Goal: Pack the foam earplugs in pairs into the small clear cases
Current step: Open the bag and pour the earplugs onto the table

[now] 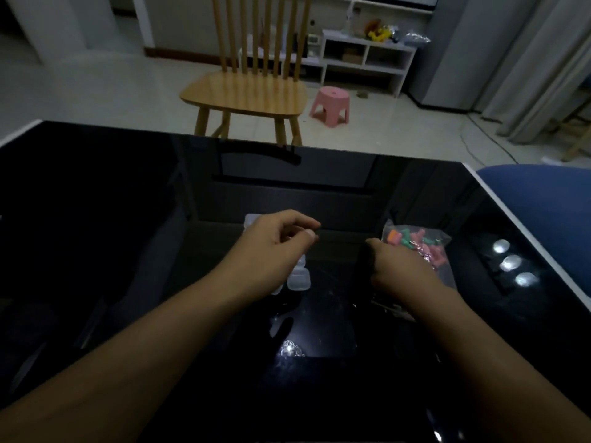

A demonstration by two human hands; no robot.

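Glossy black table keeps small clear plastic cases under the loosely curled, empty left hand, while at 3 o'clock the right hand, fingers hidden, rests on the clear bag of coloured foam earplugs, probably to take a pair.

Likely home, wooden chair, pink stool

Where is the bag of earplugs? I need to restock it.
In the head view, the clear bag of coloured earplugs lies on the black table, right of centre, under the right hand, with the clear cases to its left.
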